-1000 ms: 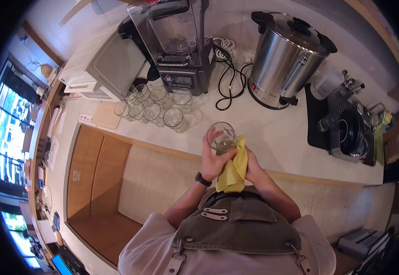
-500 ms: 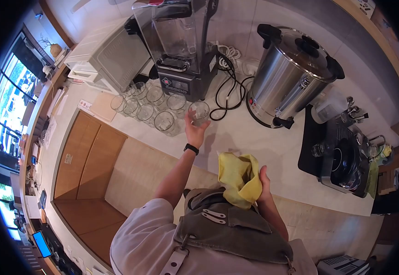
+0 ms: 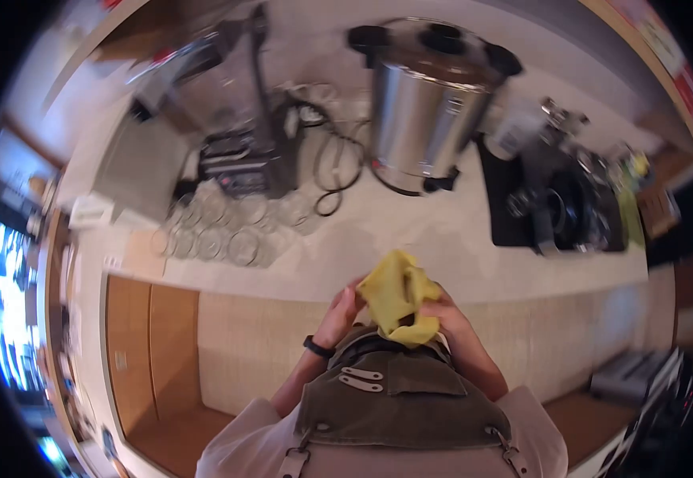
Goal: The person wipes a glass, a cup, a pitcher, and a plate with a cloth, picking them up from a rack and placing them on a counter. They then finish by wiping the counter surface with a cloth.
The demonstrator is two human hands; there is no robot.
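A crumpled yellow cloth is held up in front of the apron, between my two hands. My right hand grips its right side, fingers partly behind and under the fabric. My left hand, with a black band at the wrist, is at the cloth's left edge; blur hides whether its fingers hold the fabric. Several clear glasses stand grouped on the white counter, up and to the left of my hands.
Behind the glasses is a blender, with a white appliance to its left. A steel urn stands at the back, beside loose black cables. At the right, a black mat bears utensils and dishes.
My left hand has left the glass at the group's right end and come back to the cloth. The view has turned right, and the cloth is now nearer the apron's middle.
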